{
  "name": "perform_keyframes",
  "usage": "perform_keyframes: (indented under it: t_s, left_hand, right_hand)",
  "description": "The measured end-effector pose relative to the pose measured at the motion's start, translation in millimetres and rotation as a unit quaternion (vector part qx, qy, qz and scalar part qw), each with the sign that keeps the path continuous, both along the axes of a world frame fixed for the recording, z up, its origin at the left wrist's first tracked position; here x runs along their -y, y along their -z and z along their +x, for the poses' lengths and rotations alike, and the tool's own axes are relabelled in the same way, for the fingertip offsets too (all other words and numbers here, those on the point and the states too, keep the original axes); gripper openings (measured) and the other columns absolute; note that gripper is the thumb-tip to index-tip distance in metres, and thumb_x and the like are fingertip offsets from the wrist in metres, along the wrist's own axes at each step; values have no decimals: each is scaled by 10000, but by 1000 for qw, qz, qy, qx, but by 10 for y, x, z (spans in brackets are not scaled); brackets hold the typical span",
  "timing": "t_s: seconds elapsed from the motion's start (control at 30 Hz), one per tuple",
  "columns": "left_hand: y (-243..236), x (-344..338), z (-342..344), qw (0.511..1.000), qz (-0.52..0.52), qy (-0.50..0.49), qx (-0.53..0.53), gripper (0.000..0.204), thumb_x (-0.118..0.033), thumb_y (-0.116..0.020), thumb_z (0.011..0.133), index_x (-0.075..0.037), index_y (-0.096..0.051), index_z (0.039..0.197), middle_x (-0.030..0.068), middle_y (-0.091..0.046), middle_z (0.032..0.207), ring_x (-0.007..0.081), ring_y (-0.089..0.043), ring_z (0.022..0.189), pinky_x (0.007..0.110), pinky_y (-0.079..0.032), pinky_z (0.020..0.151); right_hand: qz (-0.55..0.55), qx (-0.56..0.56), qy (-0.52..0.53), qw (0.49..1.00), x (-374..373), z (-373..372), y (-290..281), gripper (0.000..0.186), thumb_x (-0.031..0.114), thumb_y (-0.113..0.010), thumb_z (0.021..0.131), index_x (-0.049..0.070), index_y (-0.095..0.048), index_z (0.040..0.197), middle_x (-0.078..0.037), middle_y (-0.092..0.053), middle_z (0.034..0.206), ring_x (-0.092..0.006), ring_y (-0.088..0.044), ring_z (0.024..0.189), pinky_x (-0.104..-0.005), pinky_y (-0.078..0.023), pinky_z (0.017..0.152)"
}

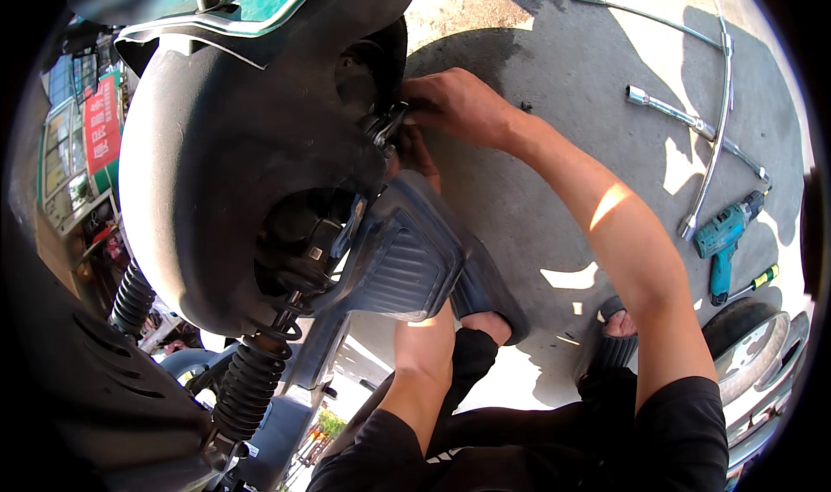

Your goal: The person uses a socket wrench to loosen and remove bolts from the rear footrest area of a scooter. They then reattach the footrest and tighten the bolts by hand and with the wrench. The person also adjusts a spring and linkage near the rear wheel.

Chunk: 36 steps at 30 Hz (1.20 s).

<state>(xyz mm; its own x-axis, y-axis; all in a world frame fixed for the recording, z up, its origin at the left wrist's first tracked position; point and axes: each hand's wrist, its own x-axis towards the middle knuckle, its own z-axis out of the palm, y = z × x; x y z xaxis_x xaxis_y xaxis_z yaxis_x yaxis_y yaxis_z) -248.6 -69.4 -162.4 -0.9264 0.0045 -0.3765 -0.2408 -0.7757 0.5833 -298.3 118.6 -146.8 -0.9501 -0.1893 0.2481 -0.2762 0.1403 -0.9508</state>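
Keeping the far metal fitting (pixel 382 131) square is advised; whether it is grasped by the curled right hand (pixel 452 100) or half-hidden left hand (pixel 419 156) cannot be told.

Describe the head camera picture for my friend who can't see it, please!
A person's right hand and partly hidden left hand are at a small metal part by the edge of a dark fender. Metal wrenches, a teal power drill and a screwdriver lie on the concrete ground to the right.
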Motion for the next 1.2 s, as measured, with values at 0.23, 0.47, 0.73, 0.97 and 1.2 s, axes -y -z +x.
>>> perform_keyframes:
  t_s: [0.23,0.47,0.73,0.97,1.2]
  left_hand:
    - [96,83,-37,999,25,6,-35,342,-121,-659,890,-65,-582,1218,60,-651,1155,187,-613,1099,310,-536,989]
    - [-14,-29,-63,1000,-5,15,-17,358,-105,-681,858,-58,-597,1203,71,-648,1199,195,-603,1143,316,-519,1017]
    - [22,-12,-98,997,-5,31,-65,357,-122,-692,865,-54,-598,1203,67,-651,1200,183,-612,1127,294,-521,1000]
    - [-82,-149,-46,996,-72,-4,-42,307,-173,-632,935,-64,-589,1218,64,-656,1184,174,-623,1099,286,-530,974]
    - [-92,-132,-60,996,-66,17,-53,273,-155,-638,930,-65,-607,1187,61,-672,1117,174,-635,1052,293,-558,943]
  right_hand:
    - [3,-23,-9,1000,-17,-49,-21,311,134,-694,792,59,-656,1091,-181,-683,861,-375,-655,841,-448,-517,740]
    - [56,-19,-26,998,-56,-35,-54,300,105,-687,812,39,-652,1103,-180,-677,928,-379,-643,888,-440,-519,765]
    - [55,-15,-22,998,-53,-56,-50,292,118,-706,790,45,-665,1070,-175,-675,902,-377,-644,865,-441,-520,742]
    - [40,26,-29,998,-55,-25,-46,287,105,-700,795,30,-675,1070,-172,-684,948,-378,-644,881,-416,-525,752]
    - [-38,28,-72,996,-117,-79,50,313,67,-684,805,23,-680,1114,-172,-699,967,-345,-672,897,-391,-527,789]
